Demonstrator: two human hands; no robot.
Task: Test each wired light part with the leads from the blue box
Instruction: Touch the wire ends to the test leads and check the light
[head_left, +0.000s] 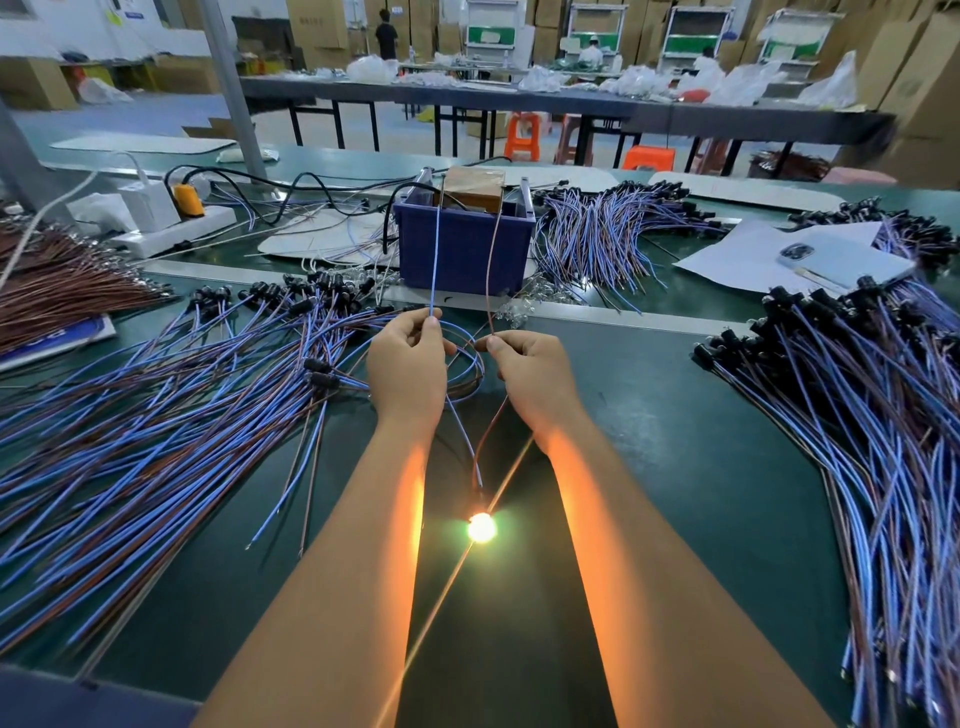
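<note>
The blue box (464, 248) stands behind both hands, wired parts (156, 410) heaped left, more parts (857, 395) right.

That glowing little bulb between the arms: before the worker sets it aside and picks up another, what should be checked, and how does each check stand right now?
1. Small bulb lit: ok, it glows bright.
2. Left hand pinches the thin blue lead: ok.
3. Right hand pinches the thin brown lead: ok.
4. Both leads run back into the dark blue plastic box: ok.
5. Bare wire ends touching firmly: cannot tell, fingers hide them.
6. Which pile takes tested parts: cannot tell.
</note>
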